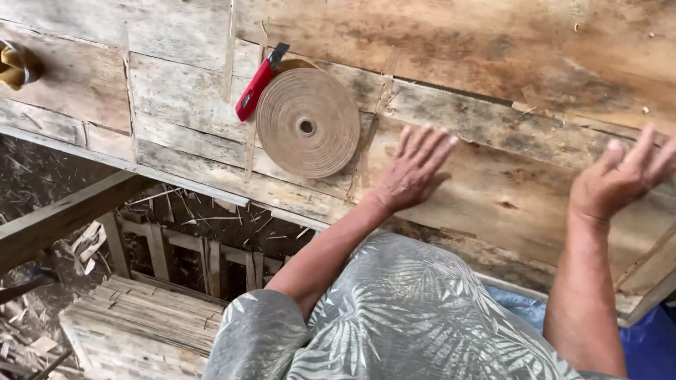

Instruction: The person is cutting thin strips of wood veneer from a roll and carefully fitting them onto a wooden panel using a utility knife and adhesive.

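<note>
My left hand (414, 169) lies flat, palm down, fingers spread, on a worn wooden tabletop (493, 105). It holds nothing. Just left of it lies a flat coil of tan paper tape (308, 122). A red utility knife (256, 86) rests beside the coil's upper left edge. My right hand (620, 176) is over the table's right part, fingers apart, holding nothing; whether it touches the wood I cannot tell.
The table's near edge (176, 179) runs diagonally from left to lower right. Below it lie wooden slats, scraps and a bundle of thin strips (141, 324). A yellowish object (15, 65) sits at the far left. Blue material (648, 345) shows at lower right.
</note>
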